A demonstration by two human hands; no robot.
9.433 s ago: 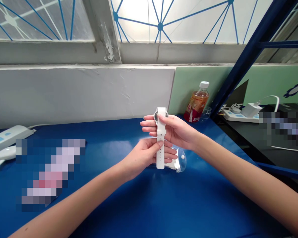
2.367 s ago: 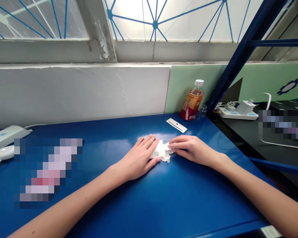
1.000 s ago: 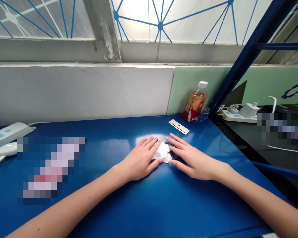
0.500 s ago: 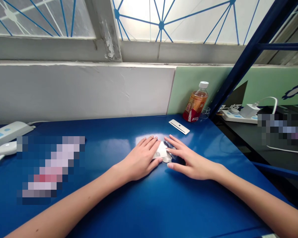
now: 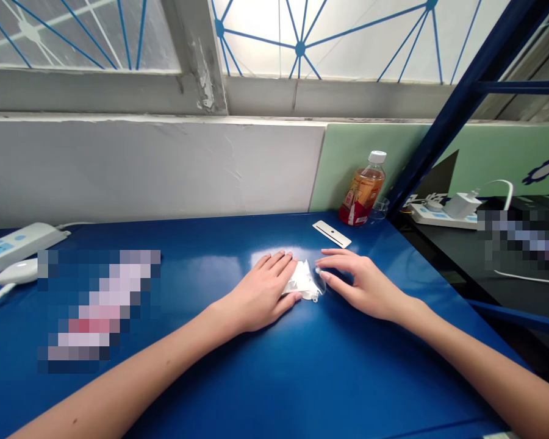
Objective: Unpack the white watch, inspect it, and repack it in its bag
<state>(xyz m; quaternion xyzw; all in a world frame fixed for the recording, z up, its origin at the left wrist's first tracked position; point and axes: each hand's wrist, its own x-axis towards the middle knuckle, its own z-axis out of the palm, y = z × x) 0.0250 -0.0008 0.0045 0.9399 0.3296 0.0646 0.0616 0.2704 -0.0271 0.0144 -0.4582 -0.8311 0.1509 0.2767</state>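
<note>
A small white packet (image 5: 303, 280) with clear plastic film (image 5: 321, 284) along its right side lies on the blue tabletop (image 5: 274, 378). My left hand (image 5: 269, 289) rests palm down, fingers stretched out, over the packet's left part and hides it. At the right edge, the thumb and index finger of my right hand (image 5: 354, 280) come together on the film, with a small white bit at their tips. The other fingers of that hand are loosely bent.
Behind the hands lies a white flat strip (image 5: 332, 234) with a dark slot. A drink bottle (image 5: 362, 192) stands by the wall. Power strips (image 5: 21, 244) and a white plugged-in device (image 5: 18, 272) sit at the left. A blue post (image 5: 434, 131) rises at the right.
My right hand has drawn back slightly to the right, and its spread fingers have closed to a pinch at the film. More of the white packet shows. My left hand stays put.
</note>
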